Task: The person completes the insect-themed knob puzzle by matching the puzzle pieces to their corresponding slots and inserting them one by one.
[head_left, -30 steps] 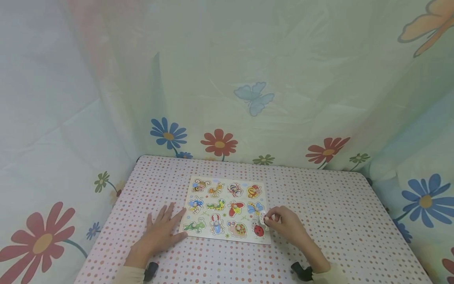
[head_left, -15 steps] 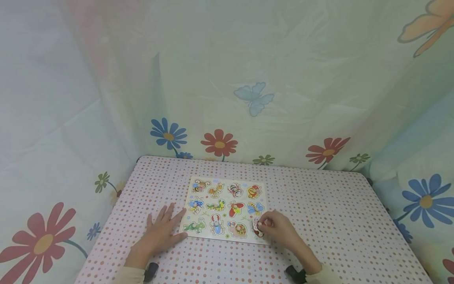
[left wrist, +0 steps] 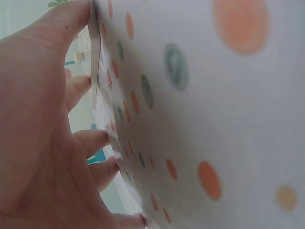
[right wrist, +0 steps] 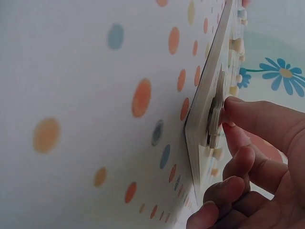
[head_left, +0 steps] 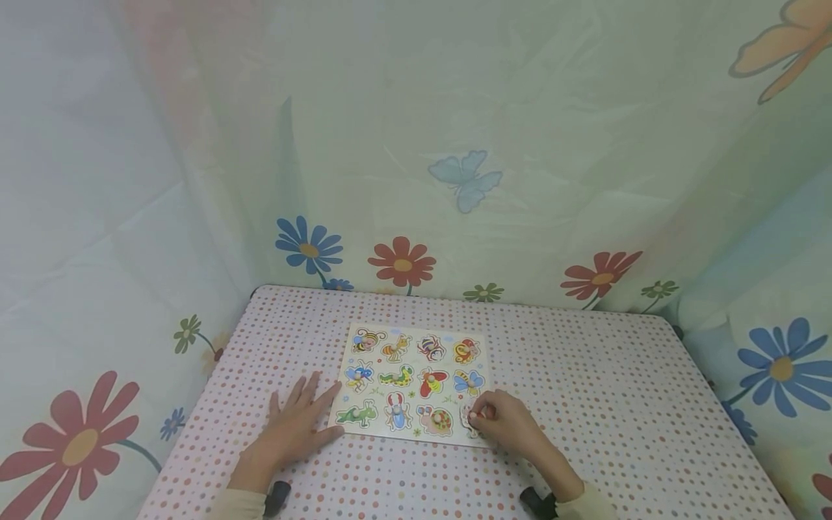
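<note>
A wooden peg puzzle board (head_left: 380,396) with rows of colourful insect pieces lies on the table. At its near right corner, my right hand (head_left: 516,426) pinches a small puzzle piece (head_left: 466,414) by its knob between thumb and index finger. The right wrist view shows this puzzle piece (right wrist: 217,114) edge-on, right at the board's face and slightly raised from it; the other fingers curl inward. Its picture is mostly covered by the fingers. My left hand (head_left: 292,426) lies spread on the table, with thumb and fingertips at the board's left edge.
Beneath the board, a polka-dot cloth covers the table (head_left: 585,375). Flower-printed curtains (head_left: 390,144) enclose its back and sides. Round knobs (right wrist: 237,45) stand up from the other pieces, among them the snail piece (head_left: 435,420) beside the right hand.
My right hand has moved left and slightly toward me, bringing the puzzle piece from the board's right edge over the printed ladybug at the corner. My left hand has stayed put.
</note>
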Motion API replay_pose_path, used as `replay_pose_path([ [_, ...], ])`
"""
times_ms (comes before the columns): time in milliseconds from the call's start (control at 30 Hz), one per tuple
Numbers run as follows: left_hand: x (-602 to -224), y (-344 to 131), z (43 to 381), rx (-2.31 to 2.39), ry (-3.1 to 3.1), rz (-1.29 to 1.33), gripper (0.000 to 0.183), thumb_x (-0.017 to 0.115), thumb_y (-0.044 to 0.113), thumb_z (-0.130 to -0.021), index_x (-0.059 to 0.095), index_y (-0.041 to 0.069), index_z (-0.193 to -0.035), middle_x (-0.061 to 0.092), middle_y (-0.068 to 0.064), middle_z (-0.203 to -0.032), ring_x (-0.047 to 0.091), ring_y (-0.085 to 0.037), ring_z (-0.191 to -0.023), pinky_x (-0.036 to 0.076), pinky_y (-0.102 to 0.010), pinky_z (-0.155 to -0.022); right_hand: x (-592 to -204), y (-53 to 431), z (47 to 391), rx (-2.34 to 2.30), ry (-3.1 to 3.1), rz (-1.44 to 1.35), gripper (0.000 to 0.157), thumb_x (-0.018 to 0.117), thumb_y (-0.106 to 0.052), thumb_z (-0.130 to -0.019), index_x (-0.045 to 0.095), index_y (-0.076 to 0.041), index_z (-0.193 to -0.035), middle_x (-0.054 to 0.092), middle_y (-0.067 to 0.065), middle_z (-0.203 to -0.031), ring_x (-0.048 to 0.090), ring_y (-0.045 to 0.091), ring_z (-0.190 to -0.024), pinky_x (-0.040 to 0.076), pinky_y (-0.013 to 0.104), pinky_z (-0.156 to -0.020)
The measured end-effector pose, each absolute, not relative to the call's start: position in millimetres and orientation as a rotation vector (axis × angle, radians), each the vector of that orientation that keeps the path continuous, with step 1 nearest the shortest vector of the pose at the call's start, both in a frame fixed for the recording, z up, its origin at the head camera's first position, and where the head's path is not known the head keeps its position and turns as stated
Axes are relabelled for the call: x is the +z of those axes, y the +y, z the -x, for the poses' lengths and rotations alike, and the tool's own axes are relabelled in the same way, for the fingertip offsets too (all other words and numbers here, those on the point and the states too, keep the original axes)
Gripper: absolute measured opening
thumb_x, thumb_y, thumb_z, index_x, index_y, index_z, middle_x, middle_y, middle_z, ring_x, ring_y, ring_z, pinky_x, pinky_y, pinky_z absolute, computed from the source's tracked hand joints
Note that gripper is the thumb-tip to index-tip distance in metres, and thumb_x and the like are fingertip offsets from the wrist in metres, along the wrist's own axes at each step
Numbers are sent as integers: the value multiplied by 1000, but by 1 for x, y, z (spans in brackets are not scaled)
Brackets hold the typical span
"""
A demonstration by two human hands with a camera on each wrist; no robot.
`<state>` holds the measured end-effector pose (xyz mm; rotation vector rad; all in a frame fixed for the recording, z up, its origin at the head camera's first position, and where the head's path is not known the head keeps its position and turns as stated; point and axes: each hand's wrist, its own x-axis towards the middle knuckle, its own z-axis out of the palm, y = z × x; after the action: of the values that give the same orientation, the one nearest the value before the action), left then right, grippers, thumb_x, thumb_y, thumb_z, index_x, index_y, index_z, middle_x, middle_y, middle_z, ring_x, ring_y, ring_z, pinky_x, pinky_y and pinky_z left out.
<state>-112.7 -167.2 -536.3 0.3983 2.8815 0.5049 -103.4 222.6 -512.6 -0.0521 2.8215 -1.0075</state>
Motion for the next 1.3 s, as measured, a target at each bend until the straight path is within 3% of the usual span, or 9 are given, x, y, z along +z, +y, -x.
replay_pose_path([
  [1300, -536, -166, 113, 496, 2868, -407, 80, 60, 63, -91, 35, 28, -157, 12, -15, -166, 8, -43, -150, -4, -77, -108, -515, 219, 101, -947, 2809, 7, 10, 77, -19, -89, 69, -16, -84, 49, -2, -68, 44, 14, -60, 36, 25, -50],
])
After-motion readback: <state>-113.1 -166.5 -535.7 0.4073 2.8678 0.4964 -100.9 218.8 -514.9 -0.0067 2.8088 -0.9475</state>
